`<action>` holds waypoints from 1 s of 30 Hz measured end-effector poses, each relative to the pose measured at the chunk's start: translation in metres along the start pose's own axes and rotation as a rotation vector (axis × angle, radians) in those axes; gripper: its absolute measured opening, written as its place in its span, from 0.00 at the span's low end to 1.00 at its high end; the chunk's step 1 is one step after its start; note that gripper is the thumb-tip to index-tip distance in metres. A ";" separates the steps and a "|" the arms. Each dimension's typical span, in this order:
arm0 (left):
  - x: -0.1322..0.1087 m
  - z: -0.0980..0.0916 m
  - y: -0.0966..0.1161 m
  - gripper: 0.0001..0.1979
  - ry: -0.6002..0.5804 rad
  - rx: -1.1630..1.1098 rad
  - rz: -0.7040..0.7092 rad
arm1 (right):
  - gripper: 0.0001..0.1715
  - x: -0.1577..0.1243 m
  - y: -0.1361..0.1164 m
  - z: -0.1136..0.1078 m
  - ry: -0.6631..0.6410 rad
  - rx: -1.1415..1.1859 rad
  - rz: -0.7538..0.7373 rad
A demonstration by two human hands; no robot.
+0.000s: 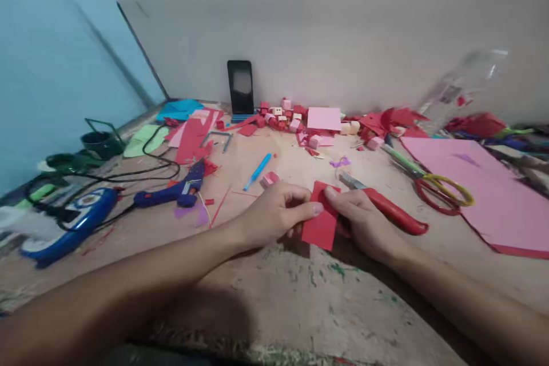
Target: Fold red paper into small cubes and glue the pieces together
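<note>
A small red paper rectangle [321, 226] is held up just above the table, tilted toward me. My left hand [283, 209] pinches its left edge, thumb on the near face and the other fingers mostly behind. At the upper right edge my right hand [364, 217] grips it too, thumb in front, fingers hidden behind the paper. Close beyond my left hand lie a small pink paper box [270, 179] and a blue pen-like stick [257, 171]. A red-handled tool with a metal end [394, 210] rests beside my right hand.
Scissors [441, 189] lie on pink paper sheets [506, 200] at right. A blue glue gun [180, 189] with a black cord and a blue power strip [72, 229] are at left. Along the wall stand a phone [241, 87], several small paper cubes [285, 117] and a clear bottle [463, 86].
</note>
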State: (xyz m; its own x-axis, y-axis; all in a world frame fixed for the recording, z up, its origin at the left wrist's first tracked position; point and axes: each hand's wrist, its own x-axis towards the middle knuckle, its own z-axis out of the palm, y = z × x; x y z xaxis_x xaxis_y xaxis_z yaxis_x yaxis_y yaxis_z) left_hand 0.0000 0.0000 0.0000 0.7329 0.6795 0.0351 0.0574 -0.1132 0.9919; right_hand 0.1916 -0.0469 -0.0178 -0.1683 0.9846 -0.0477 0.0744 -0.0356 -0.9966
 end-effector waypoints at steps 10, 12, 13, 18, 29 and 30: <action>-0.002 -0.001 0.000 0.18 -0.048 -0.066 -0.039 | 0.44 0.000 -0.003 0.001 0.044 -0.037 -0.010; -0.002 -0.002 0.000 0.18 -0.054 -0.072 -0.038 | 0.44 0.000 -0.002 0.001 0.053 -0.029 -0.020; -0.002 -0.002 0.000 0.18 -0.059 -0.077 -0.039 | 0.44 0.000 -0.001 0.001 0.064 -0.028 -0.020; -0.003 -0.002 0.000 0.18 -0.084 -0.114 -0.056 | 0.45 0.000 0.003 -0.001 0.094 -0.031 -0.004; -0.003 -0.002 0.001 0.18 -0.068 -0.113 -0.070 | 0.44 -0.001 0.002 0.001 0.081 0.040 0.006; -0.003 -0.002 0.001 0.18 -0.065 -0.111 -0.067 | 0.44 -0.001 0.002 0.001 0.080 0.041 0.008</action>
State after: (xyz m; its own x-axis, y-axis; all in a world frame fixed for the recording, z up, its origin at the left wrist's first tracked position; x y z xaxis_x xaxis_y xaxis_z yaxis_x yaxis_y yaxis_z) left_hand -0.0034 -0.0007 0.0009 0.7723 0.6342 -0.0364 0.0352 0.0145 0.9993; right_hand 0.1912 -0.0479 -0.0201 -0.0883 0.9948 -0.0514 0.0351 -0.0485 -0.9982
